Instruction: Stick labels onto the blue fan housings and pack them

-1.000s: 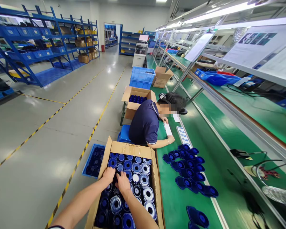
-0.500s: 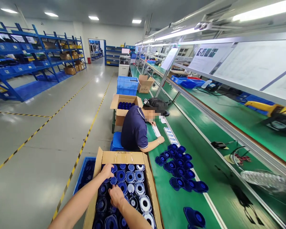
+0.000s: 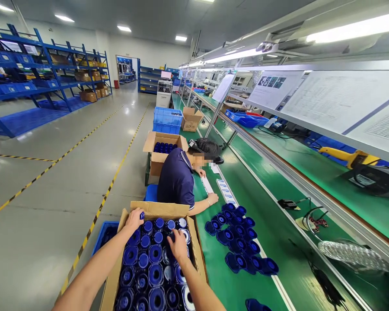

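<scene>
In front of me an open cardboard box [image 3: 194,248] is packed with rows of blue round plastic parts [image 3: 155,253]; some have a centre hole and some look like plain caps. At the box's far left corner, my left hand [image 3: 134,219] is closed on a small blue round part [image 3: 142,215]. My right hand [image 3: 179,245] hovers low over the parts near the right side, fingers bent and apart. Its fingertips are close to the part tops; whether they touch one I cannot tell.
A co-worker in a dark shirt [image 3: 175,177] leans over the green bench [image 3: 210,268], hands at a white strip [image 3: 206,185]. Several blue flanged parts [image 3: 238,231] lie on the bench. A blue crate [image 3: 101,235] stands left of my box, another cardboard box [image 3: 160,160] beyond.
My left hand has moved to the box's far left corner with a blue part in its fingers. My right hand has shifted right and farther away. The whole view has shifted slightly.
</scene>
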Demonstrator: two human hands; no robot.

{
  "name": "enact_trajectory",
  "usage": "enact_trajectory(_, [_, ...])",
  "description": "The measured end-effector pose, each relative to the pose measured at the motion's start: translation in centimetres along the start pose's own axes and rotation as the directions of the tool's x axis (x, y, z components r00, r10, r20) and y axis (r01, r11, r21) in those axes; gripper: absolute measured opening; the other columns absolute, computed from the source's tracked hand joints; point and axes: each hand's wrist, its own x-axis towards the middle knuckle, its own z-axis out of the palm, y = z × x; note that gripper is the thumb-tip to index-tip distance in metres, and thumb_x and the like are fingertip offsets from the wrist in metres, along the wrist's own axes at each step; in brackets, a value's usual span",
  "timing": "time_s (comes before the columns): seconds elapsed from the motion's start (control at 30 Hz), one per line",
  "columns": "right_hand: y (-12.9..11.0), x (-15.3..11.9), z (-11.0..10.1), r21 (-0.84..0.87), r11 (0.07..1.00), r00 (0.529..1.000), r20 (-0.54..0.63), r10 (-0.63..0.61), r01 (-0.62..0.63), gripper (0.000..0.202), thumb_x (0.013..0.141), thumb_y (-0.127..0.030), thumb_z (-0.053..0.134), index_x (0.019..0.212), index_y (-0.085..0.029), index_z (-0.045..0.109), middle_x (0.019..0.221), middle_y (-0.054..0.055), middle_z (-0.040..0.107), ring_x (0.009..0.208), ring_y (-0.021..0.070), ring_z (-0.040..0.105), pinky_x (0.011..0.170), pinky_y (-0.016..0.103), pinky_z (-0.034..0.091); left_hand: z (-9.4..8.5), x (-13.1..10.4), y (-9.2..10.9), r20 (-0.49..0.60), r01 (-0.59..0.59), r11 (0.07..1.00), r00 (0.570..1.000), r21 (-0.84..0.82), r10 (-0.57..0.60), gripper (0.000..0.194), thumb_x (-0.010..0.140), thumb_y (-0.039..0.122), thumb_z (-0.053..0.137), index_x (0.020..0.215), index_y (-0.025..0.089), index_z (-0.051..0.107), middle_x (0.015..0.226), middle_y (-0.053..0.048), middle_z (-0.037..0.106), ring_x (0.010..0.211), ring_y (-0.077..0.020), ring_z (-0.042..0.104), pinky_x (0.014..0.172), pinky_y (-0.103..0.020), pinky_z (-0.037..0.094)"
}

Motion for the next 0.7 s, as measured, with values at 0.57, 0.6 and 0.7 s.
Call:
enact_trajectory(0.57, [5.6,11.7,-4.0,-0.319,0.945,0.954,0.298,0.036,0.064,0.026,0.096,-0.037,0.075,0.112,-0.016,0.073,0.120,0.008,0.076,0.114,0.0253,0.071,0.104,0.050,0.057,7.3,-1.0,6.2,0.207,0.017,0.978,0.976,0.208,-0.061,0.043,0.097,0.030,0.072,0.137,0.018,0.062,0.154,-0.013,0.055,0.145,-0.0349,0.050,0.117,-0.061,0.047])
enact_trajectory(0.6, [5.9,11.7,-4.3,-0.307,0.949,0.948,0.316,0.026,0.076,0.027,0.096,-0.037,0.075,0.113,-0.017,0.073,0.119,0.007,0.076,0.114,0.0252,0.071,0.103,0.050,0.057,7.2,-0.8,6.4,0.211,0.023,0.978,0.975,0.206,-0.068,0.041,0.097,0.031,0.071,0.136,0.018,0.063,0.152,-0.013,0.057,0.144,-0.0343,0.051,0.116,-0.060,0.047])
enact_trajectory(0.7, [6.6,11.9,-5.5,-0.263,0.958,0.933,0.360,-0.010,0.112,0.029,0.096,-0.037,0.076,0.117,-0.017,0.072,0.121,0.007,0.075,0.112,0.0247,0.071,0.100,0.048,0.059,6.5,-0.1,6.0,0.251,0.041,0.986,0.964,0.165,-0.082,0.036,0.096,0.032,0.073,0.129,0.017,0.067,0.144,-0.012,0.063,0.137,-0.0322,0.058,0.114,-0.058,0.050])
